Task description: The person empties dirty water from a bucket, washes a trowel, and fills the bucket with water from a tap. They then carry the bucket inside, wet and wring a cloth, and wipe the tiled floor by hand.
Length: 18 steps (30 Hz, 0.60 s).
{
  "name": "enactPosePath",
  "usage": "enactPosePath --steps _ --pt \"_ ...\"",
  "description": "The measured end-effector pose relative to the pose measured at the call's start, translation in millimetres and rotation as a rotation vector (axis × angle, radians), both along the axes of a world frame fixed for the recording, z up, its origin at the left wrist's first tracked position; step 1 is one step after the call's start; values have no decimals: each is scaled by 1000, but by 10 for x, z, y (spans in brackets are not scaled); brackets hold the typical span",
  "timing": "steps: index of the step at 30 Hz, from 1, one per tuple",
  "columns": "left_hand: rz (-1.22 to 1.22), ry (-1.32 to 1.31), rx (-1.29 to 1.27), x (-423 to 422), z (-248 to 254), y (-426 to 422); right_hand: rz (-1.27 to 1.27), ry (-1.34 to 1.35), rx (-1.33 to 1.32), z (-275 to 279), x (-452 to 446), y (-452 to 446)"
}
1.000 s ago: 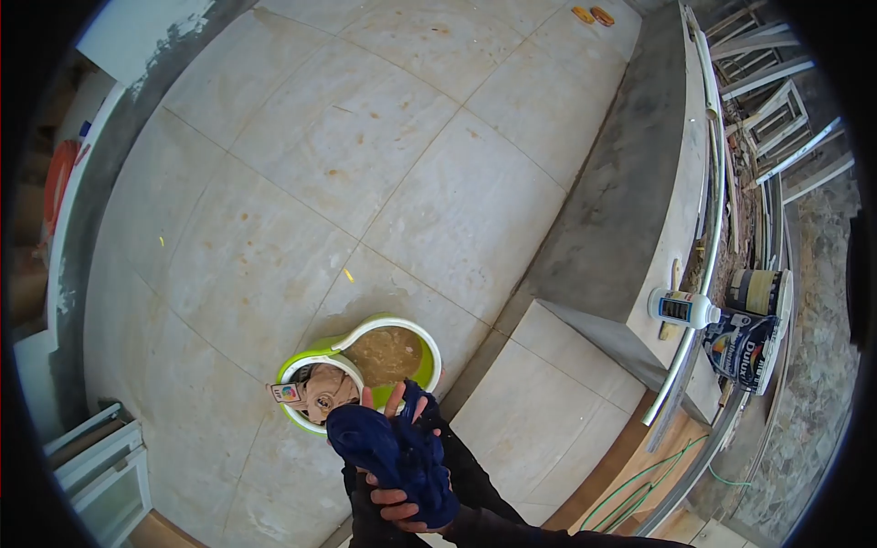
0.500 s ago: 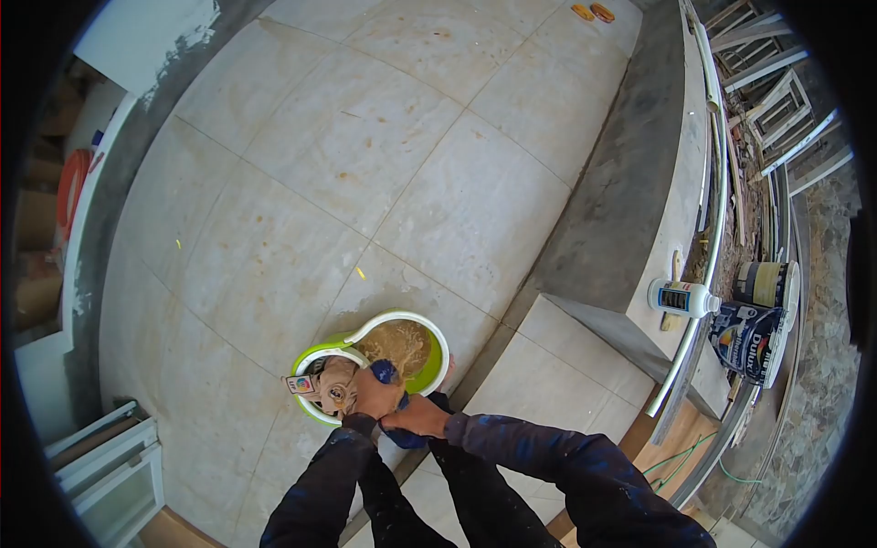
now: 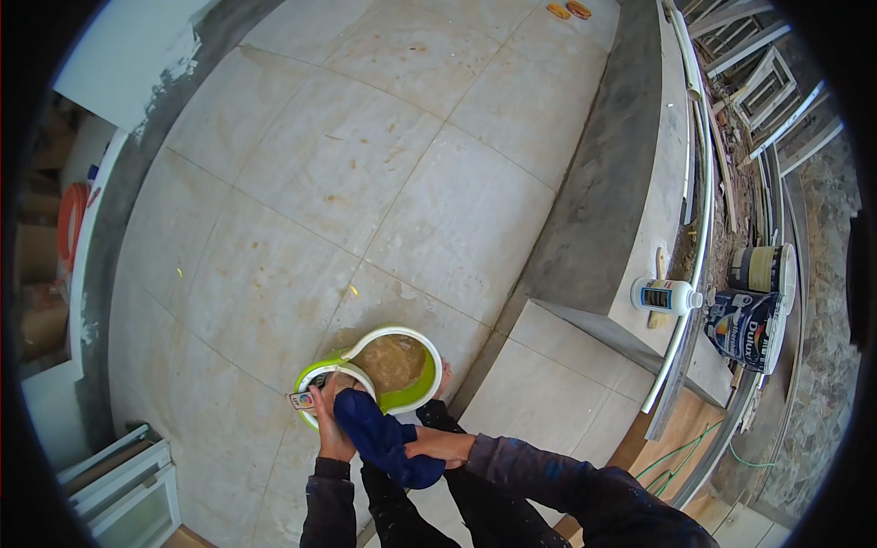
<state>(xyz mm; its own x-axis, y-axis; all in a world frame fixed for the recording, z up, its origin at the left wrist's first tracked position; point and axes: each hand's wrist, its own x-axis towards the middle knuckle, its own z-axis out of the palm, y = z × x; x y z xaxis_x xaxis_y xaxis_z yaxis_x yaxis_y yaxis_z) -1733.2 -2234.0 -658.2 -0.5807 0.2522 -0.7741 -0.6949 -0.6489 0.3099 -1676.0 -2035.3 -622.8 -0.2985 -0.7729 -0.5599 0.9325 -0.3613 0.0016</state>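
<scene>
A dark blue cloth [image 3: 373,443] hangs bunched over the near side of a green and white mop bucket [image 3: 408,403]. My right hand [image 3: 438,445] is closed around the cloth's lower right part. Beside its upper left edge is my left hand [image 3: 331,429], fingers stretched up and apart at the bucket's smaller round compartment. That hand and the cloth largely cover the compartment, where a bit of beige material shows. Murky brown water [image 3: 393,361] stands in the larger compartment. A small label tag [image 3: 301,400] sticks out at the bucket's left rim.
The bucket stands on stained floor tiles [image 3: 274,247], near a raised step [image 3: 548,365]. On the ledge at right lies a white bottle [image 3: 665,296], with paint buckets [image 3: 744,329] beyond. A white frame [image 3: 123,489] leans at lower left. Orange sandals [image 3: 568,10] lie far off.
My hands have come apart from being clasped over the bucket. The blue cloth now hangs out longer, in my right hand. My left hand has moved left with its fingers spread.
</scene>
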Motion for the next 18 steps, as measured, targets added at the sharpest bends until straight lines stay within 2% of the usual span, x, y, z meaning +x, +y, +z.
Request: enactPosePath --steps 1,3,4,5,7,8,10,12,13,14,15,16,17,18 --pt "79 -117 -13 77 -102 -94 -41 -34 -96 93 106 -20" --pt "177 -229 150 380 -371 -333 -138 -117 -300 383 225 -84" --pt "197 -214 178 425 -329 -281 -158 -138 -234 573 268 -130" --pt "205 -188 211 456 -259 -193 -260 -186 -427 744 270 -203" --pt "218 -136 280 451 -72 11 -364 -236 -630 903 292 -363" --pt "222 -100 316 429 51 125 -486 -246 -818 933 309 -437" --pt "226 -16 390 331 307 357 -612 -243 -1009 938 331 -459" --pt "161 99 450 154 627 566 -786 -252 -1015 903 322 -395" --pt "55 167 442 25 866 671 -832 -344 -998 924 334 -350" --pt "-203 285 362 -75 1111 765 -843 -337 -1004 934 367 -324" --pt "-65 248 503 -119 1242 898 -866 -347 -1047 941 411 -322" --pt "-84 251 499 -98 1180 937 -886 -354 -1092 977 388 -312" --pt "-10 205 774 -66 1037 958 -883 -331 -1122 1064 378 -315" --pt "4 232 887 -56 1010 954 -893 -316 -1134 1162 344 -302"
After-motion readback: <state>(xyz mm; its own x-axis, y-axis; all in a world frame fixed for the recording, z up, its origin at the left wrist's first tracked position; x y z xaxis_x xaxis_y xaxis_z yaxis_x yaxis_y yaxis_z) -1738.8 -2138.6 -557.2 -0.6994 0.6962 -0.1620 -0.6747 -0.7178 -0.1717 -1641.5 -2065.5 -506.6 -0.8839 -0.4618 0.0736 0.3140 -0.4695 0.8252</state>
